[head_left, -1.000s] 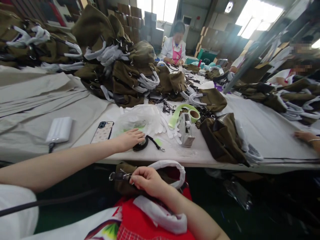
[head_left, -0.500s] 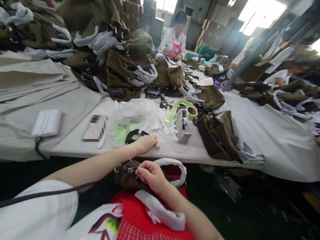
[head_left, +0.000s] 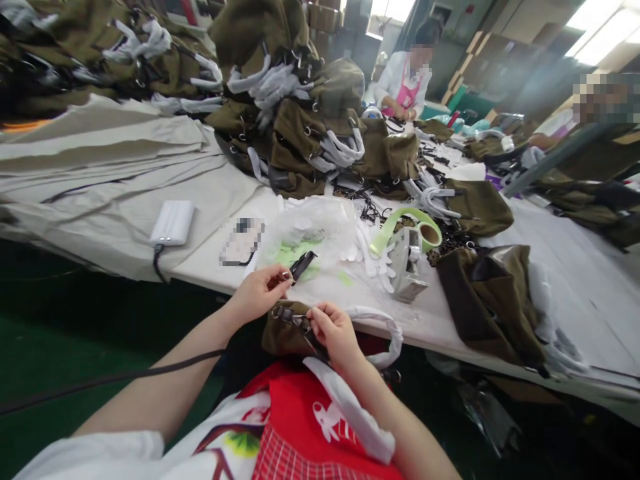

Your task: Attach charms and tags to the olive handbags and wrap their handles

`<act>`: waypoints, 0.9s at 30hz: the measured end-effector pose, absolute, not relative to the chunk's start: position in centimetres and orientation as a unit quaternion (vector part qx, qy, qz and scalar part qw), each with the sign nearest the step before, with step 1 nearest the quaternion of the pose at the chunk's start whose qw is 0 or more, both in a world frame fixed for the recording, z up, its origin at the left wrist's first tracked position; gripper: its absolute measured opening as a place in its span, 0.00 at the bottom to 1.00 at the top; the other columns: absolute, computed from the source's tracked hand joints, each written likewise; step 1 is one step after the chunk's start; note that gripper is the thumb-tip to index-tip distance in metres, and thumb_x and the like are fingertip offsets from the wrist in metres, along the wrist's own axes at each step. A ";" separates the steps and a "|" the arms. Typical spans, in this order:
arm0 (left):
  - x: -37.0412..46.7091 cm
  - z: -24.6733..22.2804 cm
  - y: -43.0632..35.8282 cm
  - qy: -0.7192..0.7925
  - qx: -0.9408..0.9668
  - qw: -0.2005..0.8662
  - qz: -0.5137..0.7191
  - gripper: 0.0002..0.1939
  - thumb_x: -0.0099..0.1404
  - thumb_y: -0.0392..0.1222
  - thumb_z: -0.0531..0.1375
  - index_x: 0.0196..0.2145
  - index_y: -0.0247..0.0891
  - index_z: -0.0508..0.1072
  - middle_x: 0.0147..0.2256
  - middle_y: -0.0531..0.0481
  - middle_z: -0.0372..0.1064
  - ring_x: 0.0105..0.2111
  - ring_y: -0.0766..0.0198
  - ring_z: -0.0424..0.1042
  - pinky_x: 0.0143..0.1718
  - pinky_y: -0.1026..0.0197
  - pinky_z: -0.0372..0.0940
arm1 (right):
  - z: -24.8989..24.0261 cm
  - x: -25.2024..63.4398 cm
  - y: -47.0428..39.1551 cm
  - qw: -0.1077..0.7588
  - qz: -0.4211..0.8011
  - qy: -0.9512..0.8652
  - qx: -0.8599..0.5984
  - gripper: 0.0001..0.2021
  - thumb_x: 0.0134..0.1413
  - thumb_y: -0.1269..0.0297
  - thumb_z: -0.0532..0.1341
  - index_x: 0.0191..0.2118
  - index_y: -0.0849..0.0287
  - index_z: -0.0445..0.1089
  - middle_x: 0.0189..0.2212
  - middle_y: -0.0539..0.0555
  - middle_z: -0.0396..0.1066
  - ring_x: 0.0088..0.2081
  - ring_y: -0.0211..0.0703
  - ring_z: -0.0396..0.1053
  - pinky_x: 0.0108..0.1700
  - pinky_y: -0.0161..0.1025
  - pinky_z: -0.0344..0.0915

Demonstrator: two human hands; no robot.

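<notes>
My left hand point(head_left: 263, 291) is closed in a pinch on a black strap point(head_left: 303, 265) with a small metal fitting at my fingertips. The strap is bunched and stands just above the table's front edge. An olive-brown bag point(head_left: 285, 337) lies on my lap, against the edge of the table. Its white-wrapped handles point(head_left: 357, 407) curve around my right forearm. Thumb and fingers of my right hand point(head_left: 336, 331) pinch the bag's top edge, beside a metal zip end and a dark tab with a ring. Exactly what lies between those fingertips is hidden.
On the white table point(head_left: 350, 293) lie a clear plastic bag point(head_left: 315, 223) with green pieces, a phone point(head_left: 243, 241), a white power bank point(head_left: 173, 223), a tape dispenser point(head_left: 409, 263) and green tape point(head_left: 407, 220). Another olive bag point(head_left: 493, 300) sits right; piled bags point(head_left: 300, 137) stand behind. Co-workers are beyond.
My left hand has lifted the black strap off the table and drawn it back close to the bag. My right hand keeps its pinch at the bag's edge. The view has swung left.
</notes>
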State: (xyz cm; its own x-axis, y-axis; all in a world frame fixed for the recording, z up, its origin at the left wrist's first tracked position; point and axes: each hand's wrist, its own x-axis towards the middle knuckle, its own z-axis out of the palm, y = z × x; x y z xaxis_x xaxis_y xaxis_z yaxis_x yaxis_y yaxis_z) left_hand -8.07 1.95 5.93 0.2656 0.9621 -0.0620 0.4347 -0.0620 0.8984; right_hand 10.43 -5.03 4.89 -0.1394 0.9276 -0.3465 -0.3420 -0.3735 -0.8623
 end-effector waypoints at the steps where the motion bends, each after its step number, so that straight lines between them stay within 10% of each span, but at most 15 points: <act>1: -8.3 5.9 1.7 0.525 0.644 0.465 0.306 0.12 0.63 0.51 0.58 0.36 0.40 0.69 0.23 0.55 0.71 0.24 0.63 0.73 0.26 0.64 0.66 | 5.1 10.1 -4.8 0.456 0.688 -0.318 -0.467 0.17 0.45 0.50 0.66 0.27 0.61 0.67 0.13 0.41 0.57 0.15 0.27 0.45 0.19 0.31 0.37; 27: -9.4 6.4 0.5 0.533 0.596 0.484 0.356 0.12 0.59 0.49 0.62 0.34 0.38 0.71 0.29 0.49 0.77 0.30 0.60 0.78 0.29 0.62 0.71 | 5.4 7.5 -3.6 0.422 0.649 -0.371 -0.513 0.13 0.47 0.54 0.64 0.26 0.59 0.66 0.12 0.42 0.57 0.14 0.29 0.47 0.19 0.31 0.42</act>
State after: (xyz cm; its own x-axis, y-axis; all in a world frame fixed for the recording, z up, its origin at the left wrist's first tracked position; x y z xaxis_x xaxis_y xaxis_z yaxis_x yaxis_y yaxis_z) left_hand -9.38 0.54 6.35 0.1787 0.9796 -0.0918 0.2917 0.0363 0.9558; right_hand 7.52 -3.59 5.38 -0.1178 0.9281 -0.3531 -0.1662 -0.3690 -0.9145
